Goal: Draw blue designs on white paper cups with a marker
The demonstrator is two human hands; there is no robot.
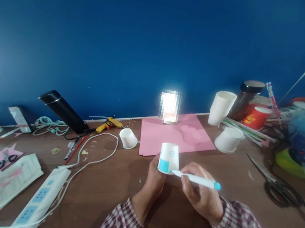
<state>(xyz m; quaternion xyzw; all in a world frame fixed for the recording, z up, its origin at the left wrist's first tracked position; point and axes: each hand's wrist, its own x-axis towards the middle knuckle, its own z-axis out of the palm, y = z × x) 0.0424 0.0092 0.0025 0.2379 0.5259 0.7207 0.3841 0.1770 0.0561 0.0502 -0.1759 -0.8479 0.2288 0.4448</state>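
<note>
My left hand [155,175] grips a white paper cup [171,156] that is upside down, its wide rim lowest. The cup carries a filled light-blue rectangle near the rim and a small blue window outline higher up. Most of the left fingers are hidden behind the cup. Between the fingers of my right hand [200,191] is a white felt-tip pen [197,179] with a light-blue end. Its tip meets the cup beside the blue rectangle. Behind the cup, pink paper [163,135] lies on the table.
Paper cups [128,138] stand around, and a taller white stack [221,108] is at the back right. Large scissors [278,187] lie at right. A power strip [40,196], cables, a yellow glue gun [109,124] and a black cylinder [64,110] occupy the left. A blue wall [123,46] rises behind.
</note>
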